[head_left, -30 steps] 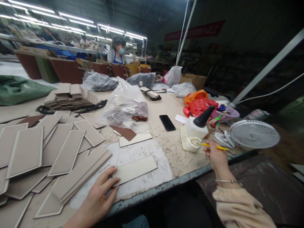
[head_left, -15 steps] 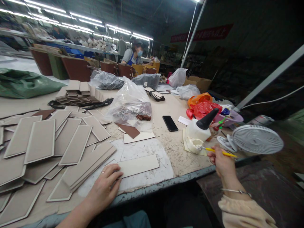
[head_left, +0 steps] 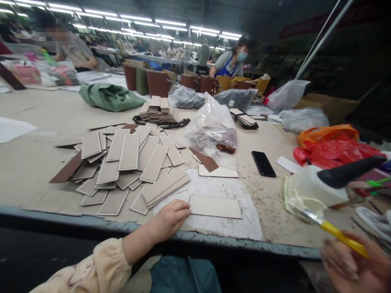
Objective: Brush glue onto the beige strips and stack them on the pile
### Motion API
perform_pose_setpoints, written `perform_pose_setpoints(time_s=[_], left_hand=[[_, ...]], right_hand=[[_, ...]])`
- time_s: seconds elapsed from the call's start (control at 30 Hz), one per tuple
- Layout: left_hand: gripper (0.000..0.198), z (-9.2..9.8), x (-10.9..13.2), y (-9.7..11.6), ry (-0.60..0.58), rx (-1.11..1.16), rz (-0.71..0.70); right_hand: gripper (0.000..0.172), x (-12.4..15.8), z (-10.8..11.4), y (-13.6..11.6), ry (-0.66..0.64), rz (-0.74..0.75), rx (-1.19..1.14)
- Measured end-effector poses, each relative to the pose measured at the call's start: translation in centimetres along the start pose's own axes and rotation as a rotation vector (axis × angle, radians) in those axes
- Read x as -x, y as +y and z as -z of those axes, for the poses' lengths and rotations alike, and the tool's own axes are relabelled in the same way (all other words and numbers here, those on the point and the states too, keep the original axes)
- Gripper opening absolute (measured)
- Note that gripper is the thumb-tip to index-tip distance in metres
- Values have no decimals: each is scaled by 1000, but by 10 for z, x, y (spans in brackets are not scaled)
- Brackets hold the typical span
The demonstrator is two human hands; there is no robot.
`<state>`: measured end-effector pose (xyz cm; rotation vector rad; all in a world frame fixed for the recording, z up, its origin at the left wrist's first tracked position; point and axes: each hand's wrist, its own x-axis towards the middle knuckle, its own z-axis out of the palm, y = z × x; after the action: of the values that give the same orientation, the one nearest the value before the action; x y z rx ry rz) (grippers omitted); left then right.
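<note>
A cream rectangular panel lies flat on a white sheet near the table's front edge. My left hand touches the panel's left end, its fingers close together and bent over that end. At the lower right my right hand is closed around a yellow-handled brush. The brush's tip is at the glue-smeared opening of a white container, which lies on its side with a black conical part. Left of the panel spreads a heap of beige panels with pale borders.
A black phone lies beyond the sheet. Clear plastic bag, green bag and red bag stand farther back. Two people work at tables behind. A brown piece rests on another cream panel.
The view has turned left and a second person shows at the left. My right hand and the brush now appear larger and lower right. My left hand remains at the panel's left end.
</note>
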<state>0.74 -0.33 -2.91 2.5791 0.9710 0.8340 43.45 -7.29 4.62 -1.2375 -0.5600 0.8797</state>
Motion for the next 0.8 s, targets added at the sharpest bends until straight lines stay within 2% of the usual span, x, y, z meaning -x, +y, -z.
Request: perform_pose_setpoints(time_s=[0.07, 0.17, 0.27, 0.37, 0.47, 0.6, 0.8], left_hand=[[24, -1, 0, 0, 13, 3, -8], [23, -1, -1, 0, 21, 12, -6], [24, -2, -2, 1, 28, 9, 5], [24, -2, -2, 2, 29, 7, 19], [24, -3, -1, 2, 20, -1, 25], [24, -3, 0, 1, 11, -16, 41], [23, -3, 0, 2, 4, -11, 34]], right_hand=[[16, 24, -43, 11, -109, -133, -47], [26, 46, -99, 35, -283, -152, -21], [32, 52, -131, 62, -430, -187, 118], [35, 50, -143, 84, -513, -198, 226], [39, 48, -151, 95, -557, -193, 308], [40, 52, -165, 98, -617, -187, 395], [37, 58, -179, 103, -638, -171, 416]])
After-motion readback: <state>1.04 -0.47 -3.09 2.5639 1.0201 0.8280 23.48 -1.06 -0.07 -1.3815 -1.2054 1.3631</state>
